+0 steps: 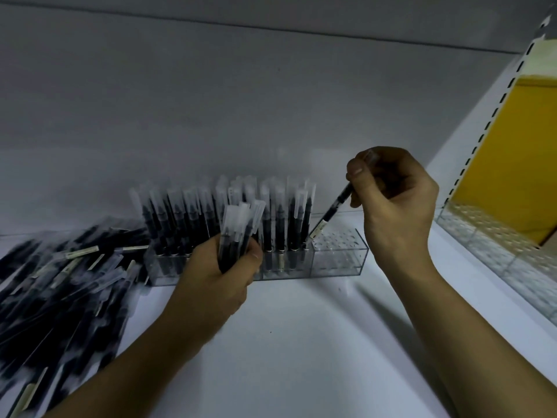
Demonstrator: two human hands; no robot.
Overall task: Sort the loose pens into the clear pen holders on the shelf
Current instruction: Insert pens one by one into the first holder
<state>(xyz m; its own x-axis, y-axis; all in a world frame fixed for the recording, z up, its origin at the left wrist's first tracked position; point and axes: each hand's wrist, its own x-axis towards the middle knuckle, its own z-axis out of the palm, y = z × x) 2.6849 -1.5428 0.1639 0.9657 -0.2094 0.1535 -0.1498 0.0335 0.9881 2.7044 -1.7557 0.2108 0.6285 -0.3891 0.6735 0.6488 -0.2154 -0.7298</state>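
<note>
Right hand [391, 200] pinched one pen [333, 212] tilted over clear pen holder [340, 257] at shelf [301, 342] rear edge, left hand [217, 273] fingers curled around pen bundle [238, 230], loose pens [60, 282] piled at shelf left edge

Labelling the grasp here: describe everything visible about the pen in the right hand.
The pen is slim, with a dark barrel and a pale labelled lower end. The right hand pinches its upper part. It leans, top to the right, lower end at the clear holder's perforated top, beside the standing pens. Whether it sits in a hole is unclear.
</note>
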